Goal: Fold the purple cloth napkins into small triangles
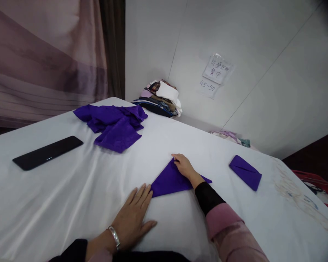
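A purple cloth napkin point(168, 182) lies on the white-covered bed or table in front of me, folded into a triangle. My left hand point(132, 214) is flat with its fingers stretched out, the fingertips touching the napkin's left corner. At the far corner, my right hand point(183, 165) bends its fingers round the cloth and grips it; the wrist covers part of the right side. Off to the right is a second purple napkin, folded into a compact flat shape point(245, 173), which neither hand touches.
Several loose purple cloths point(112, 123) lie heaped at the back left. Nearer on the left is a flat black slab point(47, 153). Stacked clothes point(164, 98) stand beyond the far edge, by a wall with handwritten paper signs point(214, 74). A pink curtain point(49, 54) hangs at the left.
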`<state>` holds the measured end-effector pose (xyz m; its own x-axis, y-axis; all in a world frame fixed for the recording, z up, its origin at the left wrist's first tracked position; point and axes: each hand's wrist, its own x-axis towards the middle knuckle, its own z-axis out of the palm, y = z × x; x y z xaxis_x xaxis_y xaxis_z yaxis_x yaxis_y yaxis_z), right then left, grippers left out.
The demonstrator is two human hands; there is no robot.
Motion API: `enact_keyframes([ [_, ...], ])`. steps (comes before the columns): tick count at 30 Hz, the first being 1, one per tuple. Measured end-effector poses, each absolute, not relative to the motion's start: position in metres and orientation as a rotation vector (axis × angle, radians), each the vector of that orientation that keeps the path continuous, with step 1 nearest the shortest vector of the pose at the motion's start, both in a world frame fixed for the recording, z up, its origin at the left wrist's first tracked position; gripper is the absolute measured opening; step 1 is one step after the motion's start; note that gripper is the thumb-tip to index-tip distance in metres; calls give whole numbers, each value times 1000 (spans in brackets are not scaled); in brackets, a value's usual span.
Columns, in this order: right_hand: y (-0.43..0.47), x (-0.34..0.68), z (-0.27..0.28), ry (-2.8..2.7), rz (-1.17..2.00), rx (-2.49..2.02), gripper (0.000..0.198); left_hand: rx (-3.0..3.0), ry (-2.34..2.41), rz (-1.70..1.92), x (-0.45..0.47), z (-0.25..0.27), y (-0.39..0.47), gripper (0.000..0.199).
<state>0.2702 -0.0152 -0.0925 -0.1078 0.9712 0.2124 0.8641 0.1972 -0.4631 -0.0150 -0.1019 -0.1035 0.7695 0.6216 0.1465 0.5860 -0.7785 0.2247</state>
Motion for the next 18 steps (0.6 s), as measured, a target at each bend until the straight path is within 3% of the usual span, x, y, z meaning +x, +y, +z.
enact_keyframes([
  [12, -38, 260, -87, -1874, 144, -1733, 44, 2808, 968, 334, -15, -105, -102, 73],
  [18, -84, 223, -83, -2269, 264, -1593, 58, 2848, 975, 366, -14, -108, -101, 72],
])
